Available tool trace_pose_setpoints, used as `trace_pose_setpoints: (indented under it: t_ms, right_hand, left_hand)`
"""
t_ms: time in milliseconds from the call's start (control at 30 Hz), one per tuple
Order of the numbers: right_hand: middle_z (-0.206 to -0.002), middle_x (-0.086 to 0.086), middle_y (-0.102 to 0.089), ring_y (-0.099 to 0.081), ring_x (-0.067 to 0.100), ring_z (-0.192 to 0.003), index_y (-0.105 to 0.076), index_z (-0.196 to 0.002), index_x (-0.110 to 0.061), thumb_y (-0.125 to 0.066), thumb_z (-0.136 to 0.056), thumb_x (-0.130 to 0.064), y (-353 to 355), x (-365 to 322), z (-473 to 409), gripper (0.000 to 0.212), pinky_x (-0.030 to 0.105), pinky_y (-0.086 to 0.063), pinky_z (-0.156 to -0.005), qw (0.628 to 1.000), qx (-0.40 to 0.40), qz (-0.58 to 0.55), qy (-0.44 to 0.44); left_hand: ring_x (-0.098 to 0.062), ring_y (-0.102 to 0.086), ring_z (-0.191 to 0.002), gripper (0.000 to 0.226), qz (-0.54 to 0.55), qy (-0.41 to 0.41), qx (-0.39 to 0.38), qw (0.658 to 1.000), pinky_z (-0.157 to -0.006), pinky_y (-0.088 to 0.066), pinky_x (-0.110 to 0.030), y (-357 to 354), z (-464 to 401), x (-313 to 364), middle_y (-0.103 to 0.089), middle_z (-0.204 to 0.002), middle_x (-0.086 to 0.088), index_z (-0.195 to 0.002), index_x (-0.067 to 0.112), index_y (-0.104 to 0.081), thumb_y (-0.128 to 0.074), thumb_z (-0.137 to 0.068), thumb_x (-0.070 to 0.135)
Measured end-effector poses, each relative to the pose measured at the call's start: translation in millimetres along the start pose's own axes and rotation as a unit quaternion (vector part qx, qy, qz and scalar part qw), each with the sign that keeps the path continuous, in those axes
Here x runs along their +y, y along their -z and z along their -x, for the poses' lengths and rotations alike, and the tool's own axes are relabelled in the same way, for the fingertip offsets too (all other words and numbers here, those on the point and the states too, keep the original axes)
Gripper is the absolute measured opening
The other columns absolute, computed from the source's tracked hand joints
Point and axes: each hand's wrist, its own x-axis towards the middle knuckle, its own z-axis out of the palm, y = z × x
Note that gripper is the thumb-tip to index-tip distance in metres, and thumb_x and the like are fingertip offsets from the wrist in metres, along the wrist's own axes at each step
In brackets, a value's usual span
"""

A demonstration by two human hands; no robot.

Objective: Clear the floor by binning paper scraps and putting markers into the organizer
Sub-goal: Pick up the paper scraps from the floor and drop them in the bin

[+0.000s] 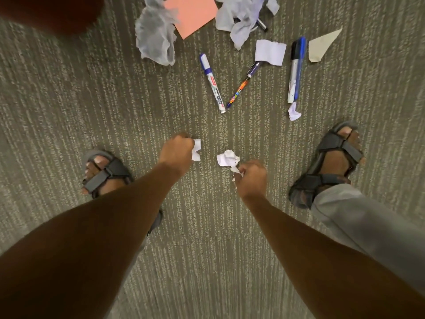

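My left hand (pixel 178 153) is closed around a small white paper scrap (pixel 196 150) that sticks out of the fist. My right hand (pixel 251 178) pinches another white scrap (pixel 236 172); a crumpled white ball (pixel 227 158) lies on the carpet just beyond its fingers. Farther ahead lie a white-and-blue whiteboard marker (pixel 212 85), a multicoloured pen (pixel 242 86), and a black-capped marker (pixel 292 72) side by side with a blue pen (pixel 299 67). A tiny crumpled scrap (pixel 294 112) sits at their near end.
Crumpled tissues (pixel 156 35) (pixel 241 17), a pink sheet (pixel 190 12), a white note (pixel 270 52) and a beige torn piece (pixel 320 46) litter the carpet's far side. A dark marker (pixel 262 25) peeks from under a tissue. My sandalled feet (pixel 105 173) (pixel 331 162) flank my hands.
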Motion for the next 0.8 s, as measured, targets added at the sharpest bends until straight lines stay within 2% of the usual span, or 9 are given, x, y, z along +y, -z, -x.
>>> trace_pose_setpoints:
  t_ms: [67,133,200,333,400,467,600,700,800]
  right_hand:
    - [-0.092,0.009,-0.072,-0.064,0.018,-0.078,-0.075,-0.084,-0.006,-0.078,-0.077,-0.01,8,-1,4,0.009,0.017,-0.046,-0.076,0.999,0.029,-0.045,-0.001]
    - [-0.08,0.009,-0.073,-0.065,0.02,-0.069,-0.073,-0.073,-0.006,-0.081,-0.073,-0.008,25,0,5,0.008,0.03,-0.056,-0.069,0.991,0.075,-0.111,0.002]
    - [-0.08,0.01,-0.071,-0.066,0.023,-0.068,-0.069,-0.066,-0.006,-0.082,-0.069,-0.008,48,4,-1,0.014,0.033,-0.056,-0.068,0.982,0.121,-0.147,0.003]
    - [-0.096,0.019,-0.067,-0.067,0.033,-0.093,-0.071,-0.07,-0.001,-0.084,-0.067,-0.008,95,19,-39,0.015,0.036,-0.055,-0.08,0.977,0.164,-0.137,-0.015]
    - [-0.098,0.022,-0.067,-0.06,0.031,-0.111,-0.07,-0.07,-0.002,-0.083,-0.07,-0.009,110,28,-66,0.015,0.022,-0.045,-0.092,0.988,0.125,-0.089,-0.016]
    - [-0.102,0.02,-0.069,-0.057,0.03,-0.118,-0.071,-0.072,-0.006,-0.081,-0.073,-0.015,115,35,-94,0.014,0.009,-0.027,-0.095,0.995,0.082,-0.054,-0.027]
    - [-0.114,0.018,-0.067,-0.058,0.024,-0.112,-0.077,-0.087,-0.005,-0.08,-0.075,-0.019,114,25,-126,0.018,0.015,-0.03,-0.091,0.997,0.076,-0.015,-0.022]
    - [-0.106,0.017,-0.068,-0.064,0.027,-0.096,-0.077,-0.094,-0.004,-0.074,-0.08,-0.015,110,14,-134,0.018,0.015,-0.028,-0.07,0.995,0.096,0.013,-0.008]
    - [-0.093,0.013,-0.074,-0.068,0.026,-0.085,-0.077,-0.093,-0.006,-0.073,-0.081,-0.016,114,8,-130,0.016,0.016,-0.031,-0.068,0.996,0.085,0.008,-0.023]
  left_hand:
    - [-0.03,-0.066,-0.086,0.033,0.077,0.01,0.036,0.996,-0.069,-0.054,-0.037,-3,4,-2,-0.068,-0.104,-0.014,-0.113,0.011,-0.062,-0.069,-0.082,0.003]
    - [-0.03,-0.068,-0.082,0.05,0.146,0.001,0.042,0.988,-0.064,-0.058,-0.039,-3,9,1,-0.071,-0.099,-0.013,-0.116,0.015,-0.053,-0.076,-0.074,0.003]
    - [-0.028,-0.068,-0.08,0.056,0.185,-0.022,0.031,0.982,-0.065,-0.057,-0.038,1,11,9,-0.073,-0.095,-0.01,-0.116,0.019,-0.054,-0.08,-0.069,0.003]
    - [-0.022,-0.056,-0.099,0.025,0.068,-0.131,0.01,0.989,-0.081,-0.046,-0.035,8,9,42,-0.067,-0.104,-0.006,-0.099,0.018,-0.074,-0.075,-0.075,0.014]
    - [-0.023,-0.046,-0.117,0.026,0.019,-0.162,-0.012,0.986,-0.094,-0.042,-0.038,2,7,59,-0.056,-0.123,-0.004,-0.102,0.02,-0.075,-0.074,-0.076,0.026]
    - [-0.027,-0.035,-0.129,0.032,-0.043,-0.18,-0.053,0.981,-0.104,-0.039,-0.044,-10,3,72,-0.04,-0.141,-0.005,-0.108,0.023,-0.073,-0.071,-0.078,0.032]
    - [-0.033,-0.033,-0.132,0.037,-0.137,-0.162,-0.064,0.975,-0.103,-0.044,-0.045,-36,-1,91,-0.031,-0.148,-0.013,-0.117,0.017,-0.067,-0.067,-0.08,0.015]
    - [-0.029,-0.044,-0.128,0.039,-0.11,-0.152,-0.063,0.98,-0.101,-0.048,-0.04,-46,-2,97,-0.046,-0.141,-0.014,-0.124,0.011,-0.063,-0.057,-0.086,0.004]
    - [-0.023,-0.058,-0.113,0.032,-0.022,-0.112,-0.066,0.991,-0.092,-0.053,-0.032,-44,-3,92,-0.06,-0.128,-0.009,-0.117,0.01,-0.067,-0.059,-0.087,0.005]
